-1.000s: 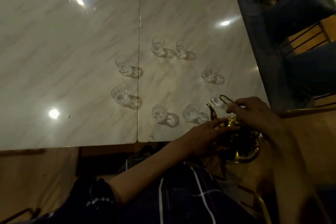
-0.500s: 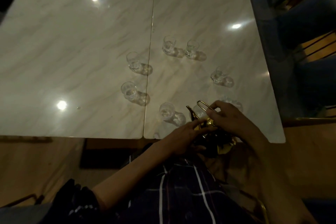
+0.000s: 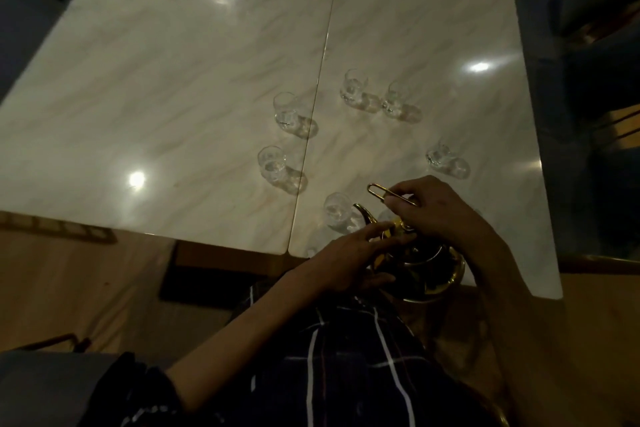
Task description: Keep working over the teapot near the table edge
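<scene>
A gold-and-dark metal teapot point(image 3: 420, 262) stands at the near edge of the tabletop point(image 3: 173, 97), toward its near right corner. The right hand point(image 3: 438, 210) has its fingers curled round the thin wire handle point(image 3: 379, 191), which rises over the pot. The left hand point(image 3: 349, 258) lies with straight fingers against the lid point(image 3: 394, 234), pressing rather than gripping.

The pot looks rigid and polished, so probably slippery on its body, and likely heavy if filled. The wire loop seems the sound place to hold, with the lid steadied from above; the spout point(image 3: 363, 213) is thin and a poor grip.

Small clear glasses point(image 3: 353, 87) ring the middle of the tabletop. The nearest glass point(image 3: 337, 210) stands just beside the spout, light, brittle and easily knocked.
</scene>
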Demonstrator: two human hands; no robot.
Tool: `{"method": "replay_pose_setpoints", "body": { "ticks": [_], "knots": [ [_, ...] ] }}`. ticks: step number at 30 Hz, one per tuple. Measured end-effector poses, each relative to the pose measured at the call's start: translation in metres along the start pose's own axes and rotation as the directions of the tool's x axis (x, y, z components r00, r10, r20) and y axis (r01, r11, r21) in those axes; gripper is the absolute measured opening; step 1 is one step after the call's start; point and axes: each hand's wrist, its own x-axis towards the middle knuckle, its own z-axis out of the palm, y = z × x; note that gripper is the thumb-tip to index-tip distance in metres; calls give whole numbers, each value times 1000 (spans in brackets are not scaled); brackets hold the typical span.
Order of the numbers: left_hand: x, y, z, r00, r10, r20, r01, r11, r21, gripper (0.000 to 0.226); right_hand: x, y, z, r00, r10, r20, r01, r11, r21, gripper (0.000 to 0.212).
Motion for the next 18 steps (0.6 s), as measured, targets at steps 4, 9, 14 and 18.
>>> {"method": "replay_pose_setpoints", "body": {
  "ticks": [4,9,14,18],
  "knots": [
    [-1,4,-3,1000,12,-22,-12,1000,-7,72,0,-4,-4,1000,-11,1,11,1000,-17,32],
    [1,9,-4,997,44,-62,-47,998,-39,72,-3,-8,-12,999,-22,-25,21,998,-56,31],
    [3,15,-2,996,58,-66,-62,997,-54,74,-8,-10,-19,1000,-4,-28,1,997,-76,33],
    [2,19,-3,995,64,-83,-68,997,-48,74,-15,-16,-24,999,-21,-30,19,996,-89,29]
  ]
}}
